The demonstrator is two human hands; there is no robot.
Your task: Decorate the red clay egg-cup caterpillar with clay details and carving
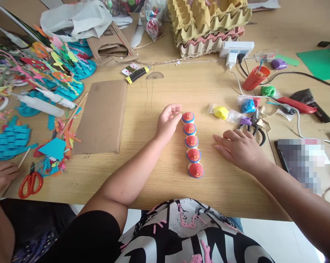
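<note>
A strip of several egg-carton cups [191, 141] lies lengthwise on the table between my hands. Red clay covers each cup's top, with a blue band around it and a small yellow smiling face. At the strip's far end, my left hand [168, 122] rests on its side with fingers loosely curved; its thumb is at the edge of the last cup, and I cannot tell whether it touches. My right hand [240, 149] lies palm down to the right of the strip, apart from it, fingers a little spread and holding nothing. Black-handled scissors [255, 128] lie just beyond that hand.
Bagged yellow clay [221, 112] and blue clay [247, 106] lie beyond my right hand, near a red cup [255, 78] and a power strip [237, 48]. Egg trays [208, 25] are stacked behind. Left are cardboard [101, 117], red scissors [30, 184] and another person's hand [2, 179].
</note>
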